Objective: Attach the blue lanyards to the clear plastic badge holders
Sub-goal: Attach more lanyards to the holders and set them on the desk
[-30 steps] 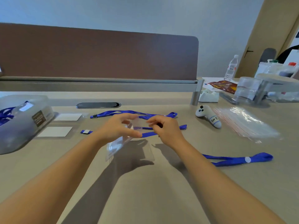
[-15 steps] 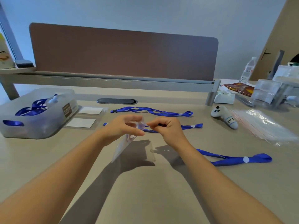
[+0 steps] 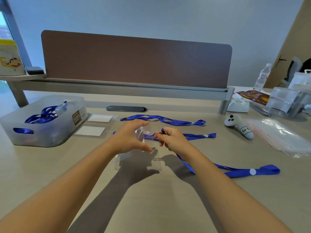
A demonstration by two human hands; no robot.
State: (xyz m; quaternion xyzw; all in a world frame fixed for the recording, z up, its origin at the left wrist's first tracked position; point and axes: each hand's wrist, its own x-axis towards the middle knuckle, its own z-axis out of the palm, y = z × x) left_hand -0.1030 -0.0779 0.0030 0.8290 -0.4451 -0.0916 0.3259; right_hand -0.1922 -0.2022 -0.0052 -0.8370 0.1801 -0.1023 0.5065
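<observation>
My left hand (image 3: 129,138) holds a clear badge holder (image 3: 142,134) between its thumb and spread fingers, just above the table. My right hand (image 3: 171,139) pinches the clip end of a blue lanyard (image 3: 235,171) right at the holder's edge; the strap trails off to the right across the table. Another clear holder (image 3: 139,163) shows below my hands, partly in their shadow. Behind my hands lie two more blue lanyards, one further back (image 3: 161,118) and one closer (image 3: 200,136). Two holders with white cards, a far one (image 3: 100,118) and a near one (image 3: 90,131), lie to the left.
A translucent grey bin (image 3: 18,132) with finished blue lanyards stands at the left. A white controller (image 3: 239,126) and a pile of clear plastic bags (image 3: 279,137) lie at the right. Behind them are bottles and containers (image 3: 282,101). A brown desk divider (image 3: 134,61) closes the back.
My left hand's fingers have spread wider around the clear holder, which now stands more upright. My right hand stays pinched on the lanyard end beside it. The view has shifted right and down.
</observation>
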